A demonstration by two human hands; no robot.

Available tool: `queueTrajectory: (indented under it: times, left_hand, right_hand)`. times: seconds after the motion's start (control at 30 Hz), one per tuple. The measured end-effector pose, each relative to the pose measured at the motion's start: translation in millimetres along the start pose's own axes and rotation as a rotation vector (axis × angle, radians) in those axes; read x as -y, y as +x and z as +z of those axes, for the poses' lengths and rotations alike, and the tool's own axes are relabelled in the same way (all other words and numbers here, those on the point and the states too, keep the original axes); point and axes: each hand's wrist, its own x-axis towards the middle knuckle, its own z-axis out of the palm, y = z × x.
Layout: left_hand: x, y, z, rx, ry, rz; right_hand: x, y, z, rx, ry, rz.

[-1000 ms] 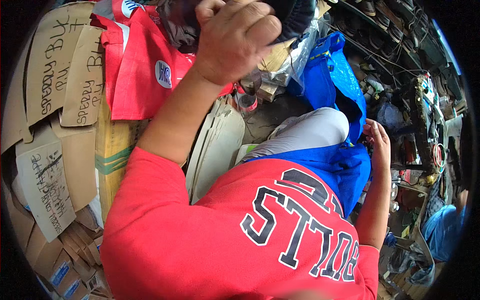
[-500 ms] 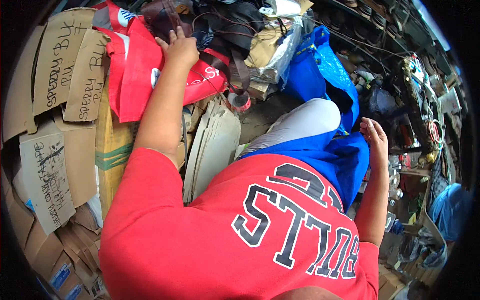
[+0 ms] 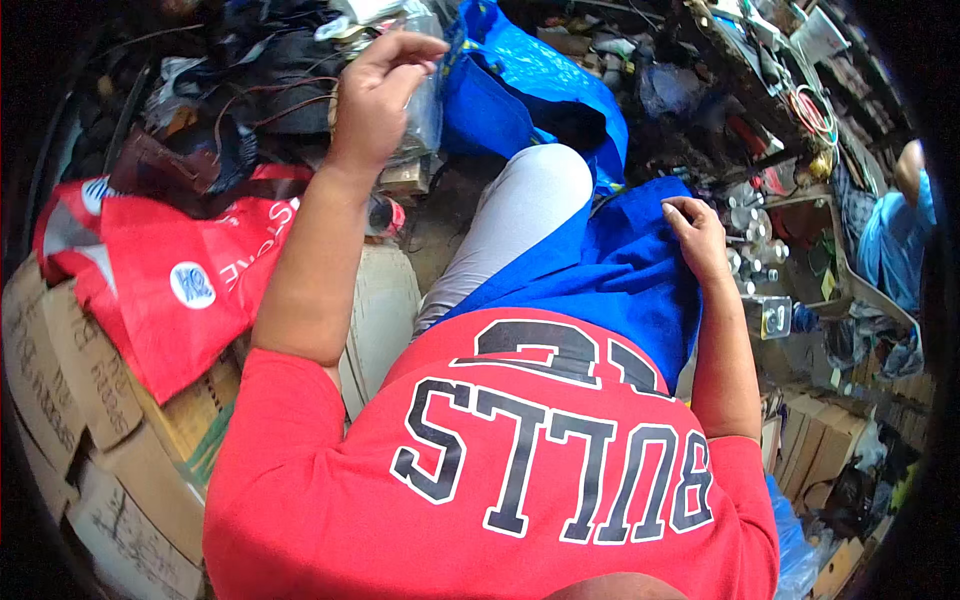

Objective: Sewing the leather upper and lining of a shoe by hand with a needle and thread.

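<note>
The red shirt [image 3: 500, 440], dark letters across it, spreads widest, on the near side of the blue bag [image 3: 550, 80]. Left of that bag and somewhat nearer lies a red bag [image 3: 150, 255], folded and creased, with a white round patch on it. The blue cloth [image 3: 620, 240] drapes over the lap, just on the near side of the blue bag. Cardboard pieces [image 3: 150, 480] overlap far to the near left of the blue bag. A grey trouser leg [image 3: 520, 200] bends so that its knee sits right at the bag's near edge, and pale flat sheets [image 3: 385, 290] stand to the near left of it.

The left hand [image 3: 380, 105] is raised just left of the blue bag, in front of a clear plastic bundle [image 3: 425, 120]; its fingers bend loosely toward the thumb (whether something thin is pinched there, I cannot tell). The right hand [image 3: 697, 235] is at the edge of the blue cloth, to the near right of the blue bag, fingers curved inward; I cannot tell whether they grip the fabric. Smallest, small clear bottles [image 3: 755, 235] cluster right of the blue bag, beyond that hand.
</note>
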Motion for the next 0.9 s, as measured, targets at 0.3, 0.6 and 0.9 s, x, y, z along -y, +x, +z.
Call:
queueTrajectory:
  times: [0.3,0.6,0.9]
  left_hand:
    - [162,55,100,0.449,0.592,-0.121]
    - [301,96,161,1.391,1.261,-0.631]
    - [311,173,154,0.506,0.828,-0.163]
  right_hand:
    - [1,-20,-13,-0.284,-0.493,-0.084]
    - [-2,-25,-19,-0.348,-0.551,-0.101]
    - [2,-18,-23,-0.344,-0.553,-0.045]
